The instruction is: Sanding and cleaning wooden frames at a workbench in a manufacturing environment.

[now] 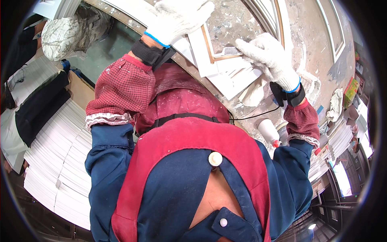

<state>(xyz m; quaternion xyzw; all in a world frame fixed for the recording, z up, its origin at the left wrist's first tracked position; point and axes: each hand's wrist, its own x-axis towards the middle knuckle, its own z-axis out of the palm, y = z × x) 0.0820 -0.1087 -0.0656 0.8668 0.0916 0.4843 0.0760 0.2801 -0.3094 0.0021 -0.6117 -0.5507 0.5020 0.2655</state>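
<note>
My left hand [177, 19], in a white knit glove with a blue cuff, lies over a long white panel edge [127, 9] at the top of the view. Its fingers stretch to the right, with nothing visible in them. My right hand [273, 58], gloved the same way, has its thumb and fingers closed on a small flat grey piece [231, 51] like a scraper blade. Just beneath that piece is a brown angled strip [209, 47]. White sheets [233, 82] lie overlapped on the paint-spattered worktable [238, 18] below my right hand.
A crumpled white cloth [254, 93] and a white bottle with a red tip [268, 130] are on the near right. White frames [332, 30] lie at the far right. On the left are tall stacks of white boards [56, 161] and a wrapped bundle [60, 38].
</note>
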